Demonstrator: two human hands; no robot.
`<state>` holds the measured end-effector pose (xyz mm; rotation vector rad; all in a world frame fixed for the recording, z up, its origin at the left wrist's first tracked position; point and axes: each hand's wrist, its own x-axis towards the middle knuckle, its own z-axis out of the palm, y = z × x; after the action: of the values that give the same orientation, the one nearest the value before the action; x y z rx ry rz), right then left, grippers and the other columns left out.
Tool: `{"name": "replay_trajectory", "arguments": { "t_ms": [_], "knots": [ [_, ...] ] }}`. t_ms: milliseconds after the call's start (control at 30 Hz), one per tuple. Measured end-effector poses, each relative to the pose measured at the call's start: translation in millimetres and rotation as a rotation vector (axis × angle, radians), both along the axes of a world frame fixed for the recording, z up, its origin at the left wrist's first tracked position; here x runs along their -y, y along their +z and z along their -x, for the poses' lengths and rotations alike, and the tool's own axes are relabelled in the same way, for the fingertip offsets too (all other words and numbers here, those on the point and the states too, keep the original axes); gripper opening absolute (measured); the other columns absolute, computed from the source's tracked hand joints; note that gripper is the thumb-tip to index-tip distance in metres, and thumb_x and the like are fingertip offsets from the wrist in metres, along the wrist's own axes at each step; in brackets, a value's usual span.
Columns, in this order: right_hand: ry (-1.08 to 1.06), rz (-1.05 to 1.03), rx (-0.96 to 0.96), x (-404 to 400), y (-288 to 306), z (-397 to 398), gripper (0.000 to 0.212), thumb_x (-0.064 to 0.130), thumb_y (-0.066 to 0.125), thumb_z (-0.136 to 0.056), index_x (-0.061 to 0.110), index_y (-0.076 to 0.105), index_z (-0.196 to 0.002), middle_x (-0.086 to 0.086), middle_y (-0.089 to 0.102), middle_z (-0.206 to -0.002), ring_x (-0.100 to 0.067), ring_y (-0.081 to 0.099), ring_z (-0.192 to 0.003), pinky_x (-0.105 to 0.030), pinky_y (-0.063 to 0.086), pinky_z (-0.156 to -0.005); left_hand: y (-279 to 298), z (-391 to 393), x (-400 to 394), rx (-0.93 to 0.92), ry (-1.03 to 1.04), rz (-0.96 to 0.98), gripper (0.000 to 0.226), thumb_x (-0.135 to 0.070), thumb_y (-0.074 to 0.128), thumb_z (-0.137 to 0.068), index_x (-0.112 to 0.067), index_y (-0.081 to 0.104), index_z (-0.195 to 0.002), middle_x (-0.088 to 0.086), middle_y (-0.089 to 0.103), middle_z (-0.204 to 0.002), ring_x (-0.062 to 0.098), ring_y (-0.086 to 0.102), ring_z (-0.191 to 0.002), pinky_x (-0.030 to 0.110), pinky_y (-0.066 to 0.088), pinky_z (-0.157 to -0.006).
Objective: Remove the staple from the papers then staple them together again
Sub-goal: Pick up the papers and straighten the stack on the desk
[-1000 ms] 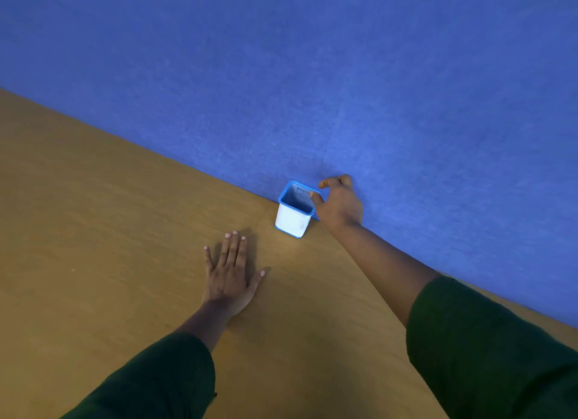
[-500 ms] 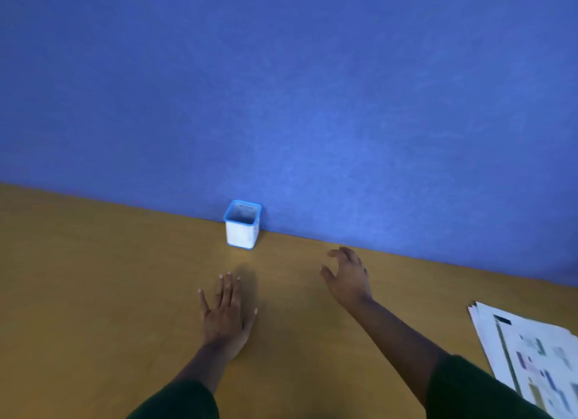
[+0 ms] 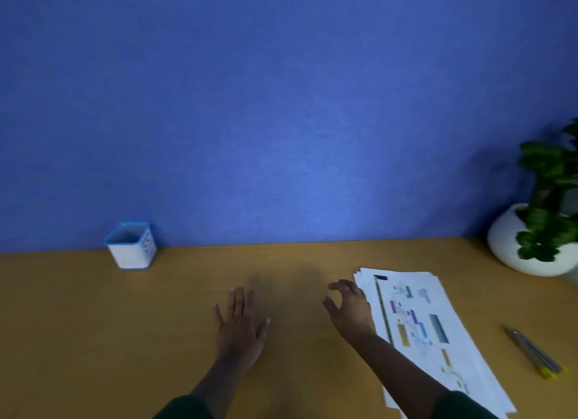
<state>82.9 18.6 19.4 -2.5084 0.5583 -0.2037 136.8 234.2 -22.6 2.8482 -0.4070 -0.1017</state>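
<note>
A stack of printed papers [image 3: 419, 321] with coloured charts lies on the wooden desk [image 3: 125, 340] at the right. My right hand [image 3: 350, 309] hovers at the stack's left edge, fingers curled and apart, holding nothing. My left hand [image 3: 240, 321] rests flat on the desk, palm down and fingers spread, to the left of the right hand. I see no staple, stapler or staple remover; the frame is blurred.
A white cup with a blue rim [image 3: 131, 245] stands against the blue wall at the back left. A potted plant in a white bowl [image 3: 531, 234] sits at the far right. Pens with yellow ends [image 3: 534, 353] lie right of the papers.
My right hand let go of the blue-rimmed cup and moved right to the papers' edge. The view swung right, bringing papers, pens and plant into sight. The left hand stayed flat.
</note>
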Motion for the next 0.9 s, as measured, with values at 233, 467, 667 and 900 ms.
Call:
{"name": "replay_trajectory", "arguments": {
  "t_ms": [233, 467, 667, 900],
  "knots": [
    [-0.013, -0.017, 0.02, 102, 4, 45, 0.032, 0.035, 0.055, -0.089, 0.022, 0.058, -0.119, 0.0, 0.051, -0.132, -0.019, 0.046, -0.124, -0.03, 0.039, -0.1, 4, 38, 114, 0.005, -0.013, 0.025, 0.068, -0.051, 0.03, -0.095, -0.02, 0.009, -0.153, 0.002, -0.002, -0.161, 0.018, -0.006, -0.149, 0.049, -0.003, -0.117],
    [-0.015, -0.047, 0.028, 193, 5, 73, 0.032, 0.036, 0.054, -0.09, 0.021, 0.059, -0.118, 0.001, 0.052, -0.131, -0.018, 0.048, -0.123, -0.03, 0.04, -0.102, 2, 57, 214, -0.027, -0.032, 0.014, 0.067, -0.049, 0.027, -0.096, -0.019, 0.007, -0.153, 0.001, 0.0, -0.162, 0.018, -0.005, -0.149, 0.048, -0.002, -0.118],
    [-0.063, -0.067, 0.003, 239, -2, 87, 0.033, 0.037, 0.054, -0.09, 0.022, 0.058, -0.119, -0.001, 0.052, -0.133, -0.019, 0.047, -0.123, -0.031, 0.04, -0.102, 8, 64, 262, -0.04, -0.076, 0.005, 0.067, -0.052, 0.021, -0.097, -0.019, 0.001, -0.152, 0.003, -0.003, -0.161, 0.02, -0.007, -0.149, 0.046, -0.007, -0.118],
    [-0.117, -0.124, -0.011, 229, -16, 81, 0.034, 0.032, 0.058, -0.089, 0.017, 0.06, -0.12, -0.005, 0.053, -0.132, -0.023, 0.048, -0.123, -0.033, 0.041, -0.103, 4, 61, 259, -0.085, -0.121, -0.033, 0.066, -0.052, 0.024, -0.097, -0.021, 0.004, -0.152, 0.003, -0.001, -0.162, 0.02, -0.005, -0.149, 0.046, -0.004, -0.118]
  ]
}}
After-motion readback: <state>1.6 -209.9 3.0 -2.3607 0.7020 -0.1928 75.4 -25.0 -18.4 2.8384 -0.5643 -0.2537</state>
